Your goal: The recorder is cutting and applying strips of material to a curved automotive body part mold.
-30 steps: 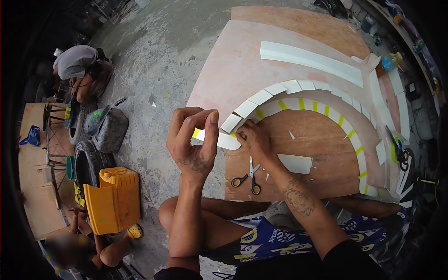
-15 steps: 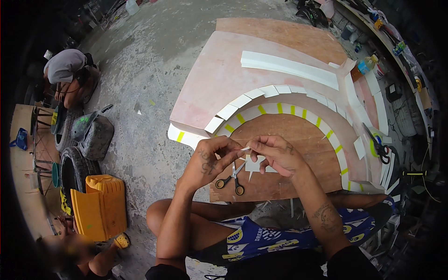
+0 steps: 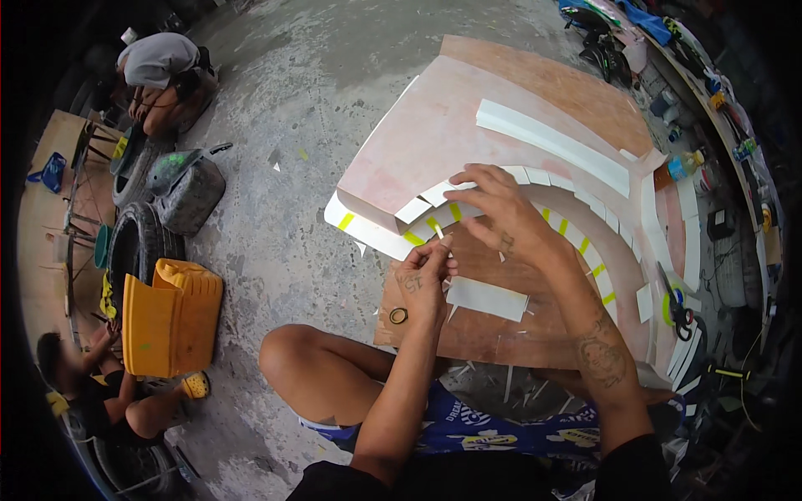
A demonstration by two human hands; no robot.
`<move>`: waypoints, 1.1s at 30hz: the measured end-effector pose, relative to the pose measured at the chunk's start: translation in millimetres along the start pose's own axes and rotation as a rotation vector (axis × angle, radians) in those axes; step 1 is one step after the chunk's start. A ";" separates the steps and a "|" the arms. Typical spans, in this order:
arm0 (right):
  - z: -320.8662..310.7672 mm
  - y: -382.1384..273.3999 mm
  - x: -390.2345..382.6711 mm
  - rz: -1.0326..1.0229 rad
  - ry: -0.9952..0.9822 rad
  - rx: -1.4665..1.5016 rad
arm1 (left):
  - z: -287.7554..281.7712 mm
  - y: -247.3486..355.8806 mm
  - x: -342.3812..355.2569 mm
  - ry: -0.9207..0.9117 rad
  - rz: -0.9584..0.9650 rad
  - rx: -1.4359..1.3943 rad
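In front of me lies a large pinkish-white panel (image 3: 426, 125) with a curved arch cut into it. White card pieces (image 3: 539, 175) line the upper curve, and yellow tape strips (image 3: 584, 245) cross the lower white rim. My left hand (image 3: 423, 271) is closed in a pinch on a small white strip (image 3: 439, 231), at the rim's inner left part. Over the upper left curve, my right hand (image 3: 505, 213) has its fingers spread, close to the card pieces; contact is unclear. One scissors handle (image 3: 398, 316) shows beside my left hand, which hides the rest.
A white card sheet (image 3: 487, 299) lies on the brown board (image 3: 418, 334). More scissors (image 3: 681, 313) and a bottle (image 3: 678, 167) sit at the right. On the left are a yellow container (image 3: 171, 313), tires (image 3: 142, 238), a grey-black tank (image 3: 190, 188) and two people.
My right hand has come away from the small white strip and moved up to the arch, fingers spreading. The strip stays in my left hand, now near the rim. The view has shifted.
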State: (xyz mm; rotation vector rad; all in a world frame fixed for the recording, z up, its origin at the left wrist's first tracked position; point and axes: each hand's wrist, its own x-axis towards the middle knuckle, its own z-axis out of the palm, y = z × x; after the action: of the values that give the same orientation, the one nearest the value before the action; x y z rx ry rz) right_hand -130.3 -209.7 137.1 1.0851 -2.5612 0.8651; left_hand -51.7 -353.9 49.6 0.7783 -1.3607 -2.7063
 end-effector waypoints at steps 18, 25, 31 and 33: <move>27.4 35.6 12.3 -0.067 -0.313 0.025 | 11.0 10.5 32.5 0.126 0.040 0.046; 21.8 37.2 12.9 -0.129 -0.381 -0.076 | 16.5 11.0 32.8 0.120 0.026 0.086; 23.4 35.6 15.6 -0.129 -0.373 -0.019 | 13.3 8.5 35.5 0.093 0.044 0.086; 23.7 36.3 15.1 -0.127 -0.374 -0.020 | 13.5 7.5 37.0 0.103 0.048 0.096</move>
State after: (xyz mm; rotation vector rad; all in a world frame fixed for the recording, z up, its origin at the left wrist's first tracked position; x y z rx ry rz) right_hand -166.3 -212.6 108.8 1.5081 -2.7426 0.6545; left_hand -91.5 -356.9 46.3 0.8663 -1.4752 -2.5435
